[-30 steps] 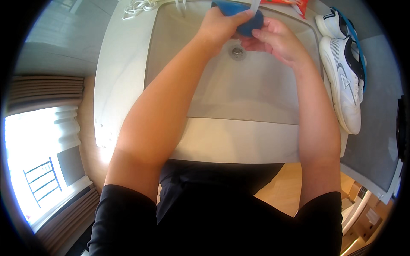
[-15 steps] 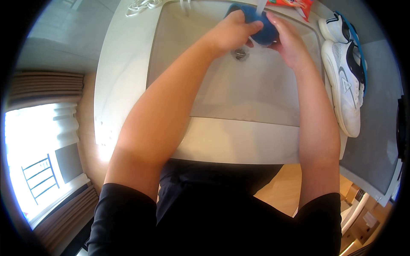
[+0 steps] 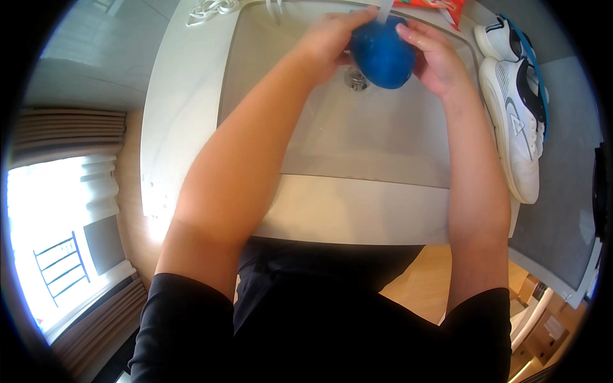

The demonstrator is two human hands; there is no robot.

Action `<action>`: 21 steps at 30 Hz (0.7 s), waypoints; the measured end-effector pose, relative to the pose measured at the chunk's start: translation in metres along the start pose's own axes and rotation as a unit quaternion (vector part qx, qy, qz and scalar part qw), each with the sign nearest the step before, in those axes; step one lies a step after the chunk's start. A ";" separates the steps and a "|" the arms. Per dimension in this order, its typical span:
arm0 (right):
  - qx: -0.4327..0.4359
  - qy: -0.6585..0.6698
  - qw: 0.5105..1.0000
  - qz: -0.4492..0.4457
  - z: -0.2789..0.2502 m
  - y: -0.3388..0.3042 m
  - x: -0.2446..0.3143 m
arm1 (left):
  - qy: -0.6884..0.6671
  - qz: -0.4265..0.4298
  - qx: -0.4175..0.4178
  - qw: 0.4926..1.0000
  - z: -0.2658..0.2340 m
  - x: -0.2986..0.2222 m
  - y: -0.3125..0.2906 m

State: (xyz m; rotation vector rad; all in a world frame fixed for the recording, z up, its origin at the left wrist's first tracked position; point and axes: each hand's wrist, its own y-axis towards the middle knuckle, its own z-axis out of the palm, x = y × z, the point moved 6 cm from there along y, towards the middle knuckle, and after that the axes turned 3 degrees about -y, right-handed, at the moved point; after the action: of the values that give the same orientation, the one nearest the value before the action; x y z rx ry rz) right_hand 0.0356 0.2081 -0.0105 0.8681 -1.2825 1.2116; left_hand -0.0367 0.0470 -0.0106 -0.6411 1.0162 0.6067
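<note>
Over the sink (image 3: 364,143), under a water stream (image 3: 385,9): one rounded blue item (image 3: 385,59), left hand (image 3: 327,42) and right hand (image 3: 439,62) fingers holding its upper sides; I judge it light, soft, slippery, best taken by opposite edges

A black top (image 3: 306,332) fills the near middle — its short left sleeve (image 3: 182,319) loose and lightly creased, its right sleeve (image 3: 482,325) black too. Farther off, dark cloth (image 3: 329,255) shows soft folds. Beyond the sleeve edges, both arms are bare — left hand (image 3: 329,41) and right hand (image 3: 440,60) included.
</note>
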 end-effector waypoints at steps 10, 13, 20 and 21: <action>-0.042 -0.033 0.997 0.063 0.008 -0.010 -0.002 | 0.068 -0.006 0.007 0.998 -0.009 0.004 0.008; -0.094 -0.094 0.989 0.057 0.009 -0.011 -0.001 | 0.051 -0.015 0.050 0.997 -0.004 0.011 0.012; -0.086 -0.175 0.976 -0.094 -0.007 0.002 0.003 | -0.015 -0.049 0.047 0.998 0.003 0.014 0.007; -0.078 -0.169 0.978 -0.094 -0.003 0.001 0.004 | -0.004 -0.050 0.020 0.999 0.002 0.010 0.002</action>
State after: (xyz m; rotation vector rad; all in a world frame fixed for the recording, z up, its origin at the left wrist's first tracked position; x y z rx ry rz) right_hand 0.0348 0.2116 -0.0074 1.0843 -1.5057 0.8242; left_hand -0.0334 0.0517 -0.0193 -0.6504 0.9803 0.5004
